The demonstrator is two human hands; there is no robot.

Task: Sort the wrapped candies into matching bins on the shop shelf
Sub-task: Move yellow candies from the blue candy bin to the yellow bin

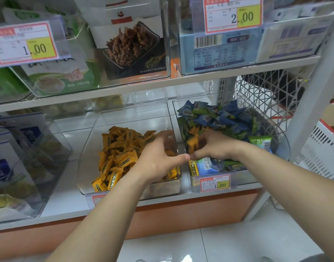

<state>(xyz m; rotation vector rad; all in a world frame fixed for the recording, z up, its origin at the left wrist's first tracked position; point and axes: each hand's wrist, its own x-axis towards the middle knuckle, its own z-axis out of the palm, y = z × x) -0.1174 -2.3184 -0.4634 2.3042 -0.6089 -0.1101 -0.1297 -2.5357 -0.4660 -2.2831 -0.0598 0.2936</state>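
Left hand (156, 157): open, fingers in left bin (86, 157) of orange candies (120, 148), shelf (67, 197) front edge. Right hand (213, 146): pinches orange candy (192, 145), long axis upright, over right bin (284, 148) of blue-green candies (228, 118).

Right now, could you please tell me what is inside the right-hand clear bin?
Blue candies and green candies piled high, plus a few orange candies, one pinched by the right hand. The floor and lower layers of the bin are hidden under the pile and hand.

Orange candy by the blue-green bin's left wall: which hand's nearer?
Right. The right hand holds the orange candy; the left hand hovers over the neighbouring orange bin, across the divider.
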